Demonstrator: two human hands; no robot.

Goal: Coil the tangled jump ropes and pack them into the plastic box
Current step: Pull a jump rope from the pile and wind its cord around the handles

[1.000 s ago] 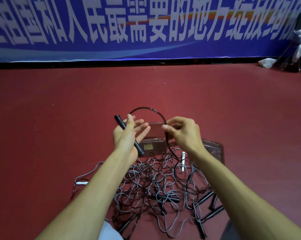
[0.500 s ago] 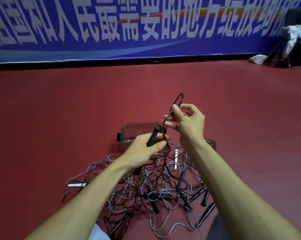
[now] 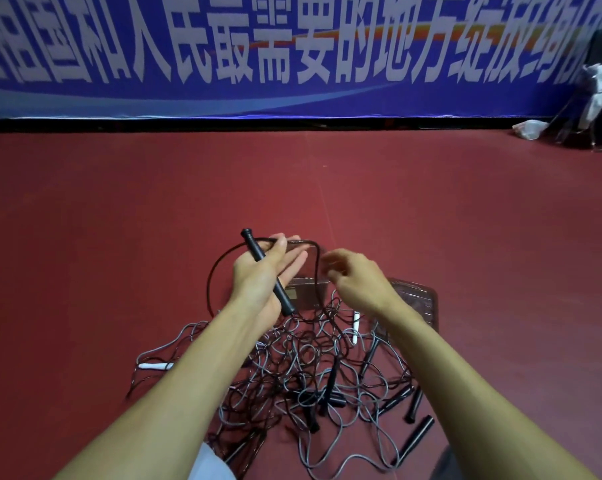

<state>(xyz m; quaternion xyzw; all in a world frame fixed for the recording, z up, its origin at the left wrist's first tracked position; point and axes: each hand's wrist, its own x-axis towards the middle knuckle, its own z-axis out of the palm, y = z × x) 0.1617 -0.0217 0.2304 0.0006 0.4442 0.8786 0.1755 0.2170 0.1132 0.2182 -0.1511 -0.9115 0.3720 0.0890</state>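
My left hand (image 3: 263, 275) is raised over the pile, fingers stretched out, with a black jump rope handle (image 3: 258, 252) lying across the palm under the thumb. The handle's black cord (image 3: 211, 275) loops round the left side of this hand, crosses its fingertips and drops on the right. There my right hand (image 3: 356, 284) pinches it with curled, motion-blurred fingers. The clear plastic box (image 3: 311, 287) stands on the floor just behind both hands, mostly hidden by them. Below lies the tangled pile of grey and black ropes (image 3: 310, 368).
A clear lid (image 3: 419, 301) lies right of the box. White handles (image 3: 356, 327) and black handles (image 3: 418, 434) lie in and around the pile on the red floor (image 3: 119, 237). A blue banner (image 3: 292, 64) lines the back; a chair with white cloth (image 3: 601, 84) stands far right.
My left hand rose again with the handle and spread its fingers. My right hand came down from above and carried the cord round it, so a wider loop hangs on the left.
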